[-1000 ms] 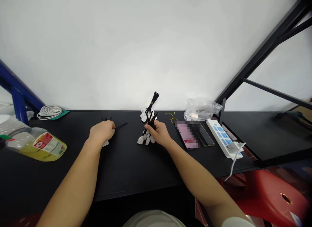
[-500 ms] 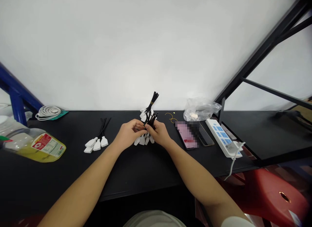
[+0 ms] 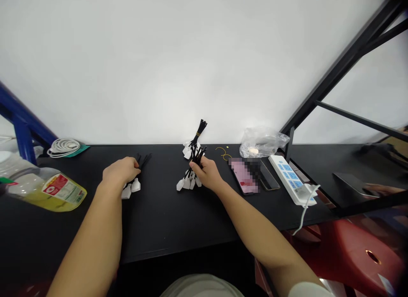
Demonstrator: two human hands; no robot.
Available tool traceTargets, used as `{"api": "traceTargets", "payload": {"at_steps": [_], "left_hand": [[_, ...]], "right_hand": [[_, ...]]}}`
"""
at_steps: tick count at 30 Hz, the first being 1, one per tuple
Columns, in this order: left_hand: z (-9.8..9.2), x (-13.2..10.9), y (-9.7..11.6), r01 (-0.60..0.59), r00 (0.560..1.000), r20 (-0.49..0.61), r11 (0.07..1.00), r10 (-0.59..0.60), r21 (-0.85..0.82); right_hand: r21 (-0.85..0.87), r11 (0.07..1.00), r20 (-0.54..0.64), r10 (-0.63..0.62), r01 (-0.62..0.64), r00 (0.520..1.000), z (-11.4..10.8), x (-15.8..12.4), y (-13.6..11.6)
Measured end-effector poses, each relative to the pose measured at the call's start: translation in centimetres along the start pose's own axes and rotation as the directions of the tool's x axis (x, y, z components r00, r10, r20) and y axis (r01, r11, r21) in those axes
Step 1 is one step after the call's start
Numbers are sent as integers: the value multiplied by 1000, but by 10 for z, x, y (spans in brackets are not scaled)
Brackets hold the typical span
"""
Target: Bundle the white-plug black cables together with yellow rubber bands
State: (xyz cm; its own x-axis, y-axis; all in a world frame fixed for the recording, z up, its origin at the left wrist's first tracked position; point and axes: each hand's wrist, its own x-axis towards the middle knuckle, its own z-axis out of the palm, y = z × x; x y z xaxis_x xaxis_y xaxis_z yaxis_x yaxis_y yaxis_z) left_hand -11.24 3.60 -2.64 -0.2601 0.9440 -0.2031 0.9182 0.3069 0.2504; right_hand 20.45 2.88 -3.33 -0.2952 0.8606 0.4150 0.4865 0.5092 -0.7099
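My right hand (image 3: 206, 172) is closed round a bundle of thin black strips (image 3: 196, 154) with white flat ends (image 3: 188, 182). The black tips point up and away, and the white ends hang towards me. At the left, my left hand (image 3: 123, 171) is closed with its fingertips on the black stems (image 3: 145, 160) of a small pile of the same pieces. Two white ends (image 3: 135, 185) show below this hand; the rest of the pile is hidden under it. Behind the right-hand bundle lies another bundle (image 3: 200, 129), tied with a yellow band.
Loose yellow rubber bands (image 3: 220, 150), two phones (image 3: 245, 178), a clear plastic bag (image 3: 263, 141) and a white power strip (image 3: 290, 180) are on the right. A bottle of yellow liquid (image 3: 60, 188) and a coiled white cable (image 3: 64, 147) are left. Another person's hand (image 3: 384, 189) shows far right.
My left hand has left the bundle and moved left onto the small pile. My right hand stays in place with the bundle. A person's hand has appeared at the far right.
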Motion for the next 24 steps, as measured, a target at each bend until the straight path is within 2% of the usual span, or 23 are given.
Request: {"api": "traceTargets", "payload": {"at_steps": [3,5,7,9,11,14,16,19,24], "left_hand": [[-9,-11,11,-10,996,-90,999,6,-37],[-13,-21,22,-59,973,-228,994,36,-92],[-11,-30,38,-182,921,-378,962,94,-205],[-1,-38,57,-355,872,-460,862,166,-362],[14,-46,78,-478,852,-456,739,258,-475],[33,-56,101,-569,821,-414,626,393,-534],[39,-60,108,-586,809,-361,595,464,-550],[42,-61,108,-563,814,-288,560,505,-608],[53,-65,115,-577,789,-255,532,558,-620]], "right_hand": [[11,1000,-1,3,-3,1000,0,0,0],[21,1000,-2,3,-3,1000,1,-1,0],[24,1000,-2,0,0,1000,2,-1,0],[23,1000,-2,-5,5,1000,3,-1,-1],[35,999,3,-12,11,1000,3,-1,-2],[69,997,23,-29,27,999,3,-1,-3],[76,996,35,-41,38,999,3,-1,-3],[58,998,45,-41,39,998,3,-1,-3],[47,998,53,-52,49,997,7,-2,-7]]}}
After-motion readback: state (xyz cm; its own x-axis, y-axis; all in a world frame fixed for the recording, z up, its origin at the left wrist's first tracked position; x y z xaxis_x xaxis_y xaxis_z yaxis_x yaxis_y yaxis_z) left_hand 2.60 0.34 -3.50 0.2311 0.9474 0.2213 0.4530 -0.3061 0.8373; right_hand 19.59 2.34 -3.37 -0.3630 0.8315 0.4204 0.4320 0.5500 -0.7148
